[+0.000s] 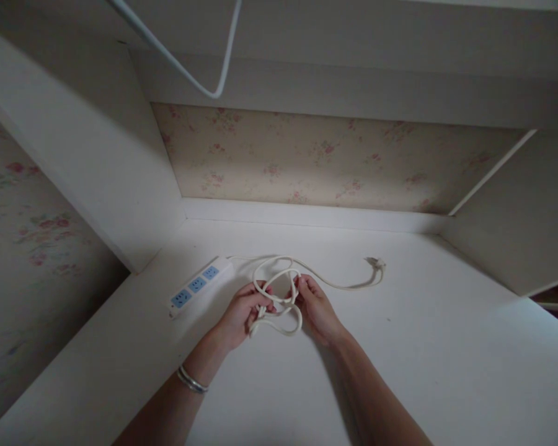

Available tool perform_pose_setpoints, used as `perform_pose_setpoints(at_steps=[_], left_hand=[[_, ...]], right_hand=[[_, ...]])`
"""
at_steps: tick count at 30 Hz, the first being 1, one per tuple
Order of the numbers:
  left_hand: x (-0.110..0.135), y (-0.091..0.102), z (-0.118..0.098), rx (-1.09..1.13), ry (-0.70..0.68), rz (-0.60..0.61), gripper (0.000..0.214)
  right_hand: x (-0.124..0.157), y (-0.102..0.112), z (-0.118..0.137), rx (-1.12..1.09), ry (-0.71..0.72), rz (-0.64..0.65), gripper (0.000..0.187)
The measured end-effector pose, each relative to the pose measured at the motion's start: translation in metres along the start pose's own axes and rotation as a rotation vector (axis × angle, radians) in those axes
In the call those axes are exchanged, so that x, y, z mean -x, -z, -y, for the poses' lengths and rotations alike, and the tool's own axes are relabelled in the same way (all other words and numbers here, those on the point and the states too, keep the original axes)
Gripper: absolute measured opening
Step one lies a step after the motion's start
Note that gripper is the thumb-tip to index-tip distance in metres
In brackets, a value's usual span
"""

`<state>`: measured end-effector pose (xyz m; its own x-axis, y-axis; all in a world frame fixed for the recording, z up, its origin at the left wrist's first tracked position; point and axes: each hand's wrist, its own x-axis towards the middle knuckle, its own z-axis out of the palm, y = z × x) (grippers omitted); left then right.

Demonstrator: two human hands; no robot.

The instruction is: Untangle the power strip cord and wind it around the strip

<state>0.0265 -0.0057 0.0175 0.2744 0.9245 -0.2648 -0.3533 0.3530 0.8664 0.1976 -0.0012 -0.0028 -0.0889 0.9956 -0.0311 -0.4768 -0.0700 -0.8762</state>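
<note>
A white power cord (pixel 286 331) hangs in tangled loops between my two hands, above a white desk. Fingers of my left hand (pixel 242 310) are closed around the left side of the loops. On the other side, my right hand (pixel 317 310) pinches the cord with thumb and fingertips. The cord runs back to a white power strip (pixel 196 285) with blue socket faces, which lies at an angle to the left. Its other end trails right to a plug (pixel 376 262) lying on the desk.
The white desk (pixel 428 347) has a raised back edge (pixel 307 214) before floral wallpaper (pixel 325 155). White side panels (pixel 97 148) stand left and right. Overhead is a shelf (pixel 335 74), with a bent pale rod or cable (pixel 218 87) hanging at the upper left.
</note>
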Motion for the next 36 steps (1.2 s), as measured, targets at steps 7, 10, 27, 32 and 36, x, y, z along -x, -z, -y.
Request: perform_pose_setpoints(at_steps=[7, 10, 27, 32, 36], left_hand=[[0.0, 0.001, 0.001, -0.059, -0.043, 0.113, 0.016], [-0.002, 0.002, 0.003, -0.015, -0.031, 0.147, 0.014], [-0.005, 0.019, -0.01, 0.296, -0.019, 0.049, 0.011], [-0.001, 0.015, -0.018, 0.37, -0.019, -0.008, 0.018], [0.0, 0.016, -0.018, 0.421, -0.021, 0.017, 0.024]], right_hand=[[-0.003, 0.004, 0.007, -0.048, 0.032, -0.16, 0.033], [-0.002, 0.006, 0.009, -0.082, 0.032, -0.17, 0.033], [0.006, 0.023, 0.026, -0.227, -0.206, 0.242, 0.018], [0.004, 0.022, 0.02, -0.058, -0.223, 0.205, 0.026], [0.001, 0.023, 0.016, 0.304, -0.118, 0.097, 0.031]])
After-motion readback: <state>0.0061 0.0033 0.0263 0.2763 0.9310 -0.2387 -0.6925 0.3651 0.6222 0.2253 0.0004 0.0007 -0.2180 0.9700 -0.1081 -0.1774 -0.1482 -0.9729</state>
